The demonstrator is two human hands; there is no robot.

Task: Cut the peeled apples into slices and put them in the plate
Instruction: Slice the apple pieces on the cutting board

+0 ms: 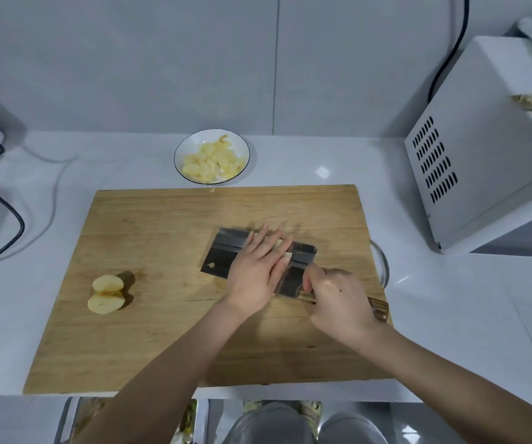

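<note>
Gripping the knife [224, 251] by its wooden handle, the right hand [338, 296] is closed round it near the right edge of the board [162, 315]. The blade lies nearly flat on the board. The left hand [256, 270] rests on the blade, fingers straight and together, covering pale apple slices [285, 250]; only their edges show. Two apple halves [106, 293] lie touching each other at the board's left side, well apart from the knife. The plate [237, 143] stands on the surface [434, 315] just beyond the board's far edge, holding cut pieces [210, 161]. A white appliance [482, 149] stands at right
</note>
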